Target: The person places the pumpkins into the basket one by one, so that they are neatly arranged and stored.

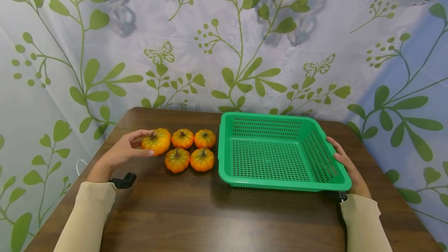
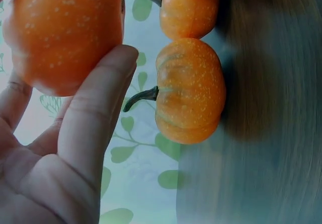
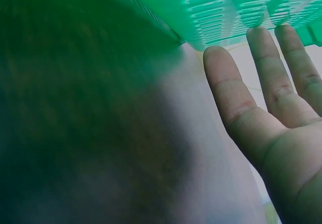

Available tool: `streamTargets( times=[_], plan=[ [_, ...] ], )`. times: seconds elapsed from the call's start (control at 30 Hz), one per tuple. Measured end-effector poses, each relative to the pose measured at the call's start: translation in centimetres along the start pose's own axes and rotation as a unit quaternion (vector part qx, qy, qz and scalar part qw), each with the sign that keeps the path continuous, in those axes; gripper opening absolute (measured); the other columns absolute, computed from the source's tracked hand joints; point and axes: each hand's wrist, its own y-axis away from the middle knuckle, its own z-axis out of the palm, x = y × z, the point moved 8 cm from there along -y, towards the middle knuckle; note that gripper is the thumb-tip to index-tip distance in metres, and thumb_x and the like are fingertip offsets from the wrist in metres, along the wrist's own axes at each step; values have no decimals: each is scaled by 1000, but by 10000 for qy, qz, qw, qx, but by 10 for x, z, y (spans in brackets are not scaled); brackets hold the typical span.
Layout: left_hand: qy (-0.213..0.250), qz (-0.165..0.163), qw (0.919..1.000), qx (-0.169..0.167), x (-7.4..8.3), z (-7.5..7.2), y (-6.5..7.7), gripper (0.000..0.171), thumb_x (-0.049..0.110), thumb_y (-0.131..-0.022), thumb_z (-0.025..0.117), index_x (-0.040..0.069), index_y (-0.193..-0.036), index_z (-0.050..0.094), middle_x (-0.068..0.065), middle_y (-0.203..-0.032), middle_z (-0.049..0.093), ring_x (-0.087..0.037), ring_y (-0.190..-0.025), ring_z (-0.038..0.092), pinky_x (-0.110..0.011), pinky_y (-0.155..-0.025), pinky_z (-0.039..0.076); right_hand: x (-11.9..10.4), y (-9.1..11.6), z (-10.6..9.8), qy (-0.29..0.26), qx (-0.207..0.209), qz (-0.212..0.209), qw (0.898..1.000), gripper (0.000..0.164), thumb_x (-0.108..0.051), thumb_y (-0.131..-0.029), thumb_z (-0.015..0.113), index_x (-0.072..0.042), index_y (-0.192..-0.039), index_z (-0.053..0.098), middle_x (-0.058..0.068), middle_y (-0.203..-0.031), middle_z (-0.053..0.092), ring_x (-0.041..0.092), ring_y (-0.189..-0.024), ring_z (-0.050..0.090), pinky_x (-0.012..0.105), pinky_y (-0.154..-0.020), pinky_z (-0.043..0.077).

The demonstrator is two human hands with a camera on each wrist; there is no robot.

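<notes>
My left hand [image 1: 123, 150] grips a small orange pumpkin [image 1: 157, 142] between thumb and fingers. The left wrist view shows this pumpkin [image 2: 68, 32] raised off the table, beside another pumpkin [image 2: 190, 90] with a dark curved stem. Just right of that hand, several more pumpkins [image 1: 177, 160] sit close together in two short rows. A green plastic basket [image 1: 285, 186] with slotted walls holds nothing. Against the outside of its right wall rests my right hand [image 1: 350, 166]. Its fingers [image 3: 229, 78] look fairly straight in the right wrist view, fingertips at the wall; the thumb is hidden.
Everything stands on a brown wooden table [image 1: 196, 217]. Behind it hangs a pale curtain [image 1: 189, 30] printed with green leaves and butterflies. Each wrist carries a black strap mount [image 1: 124, 181].
</notes>
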Motion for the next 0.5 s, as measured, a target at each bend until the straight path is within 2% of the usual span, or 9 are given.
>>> streamTargets(
  times=[0.1, 0.17, 0.23, 0.3, 0.4, 0.5],
  plan=[
    [-36, 59, 10000, 68, 3, 2, -1, 63, 5, -98, 78, -8, -152, 49, -30, -157, 47, -43, -134, 54, -25, -92, 58, 0, 0, 0, -30, -11, -24, 10000, 52, -29, -115, 31, -36, -167, 34, -10, -148, 57, 10, -119, 65, 30, -93, 60],
    [-126, 171, 9997, 127, 5, 2, -2, 62, 5, -99, 77, -7, -152, 49, -29, -156, 47, -47, -134, 53, -25, -93, 57, 0, 0, 0, -31, -12, -24, 10000, 52, -29, -115, 31, -35, -167, 34, -10, -148, 57, 10, -119, 65, 30, -93, 60],
    [-223, 290, 9991, 201, 7, 3, -2, 62, 5, -99, 77, -5, -154, 49, -27, -156, 47, -46, -135, 53, -30, -98, 55, 0, 0, 0, -58, -12, -1, 10000, 52, -29, -115, 31, -35, -167, 34, -10, -148, 57, 10, -119, 66, 30, -93, 60],
    [-251, 413, 9986, 233, 10, 4, -3, 64, 4, -99, 76, -3, -156, 47, -27, -159, 45, -47, -139, 49, -43, -110, 52, 0, 0, 0, -79, -22, 21, 10000, 52, -29, -115, 31, -35, -167, 33, -9, -148, 57, 11, -119, 66, 31, -93, 61],
    [-210, 521, 9981, 239, 15, 9, -4, 68, 2, -99, 76, -3, -159, 44, -27, -164, 40, -48, -147, 39, -65, -121, 35, 0, 1, 0, -106, -40, 17, 9999, 53, -28, -116, 30, -35, -168, 33, -8, -148, 57, 11, -118, 67, 31, -93, 61],
    [-153, 550, 9981, 224, 20, 13, -6, 71, 2, -99, 75, -4, -161, 41, -27, -168, 36, -49, -153, 32, -73, -122, 25, 0, 1, 0, -117, -88, -30, 9999, 53, -26, -116, 28, -34, -168, 33, -8, -149, 57, 11, -119, 66, 30, -93, 61]
  ],
)
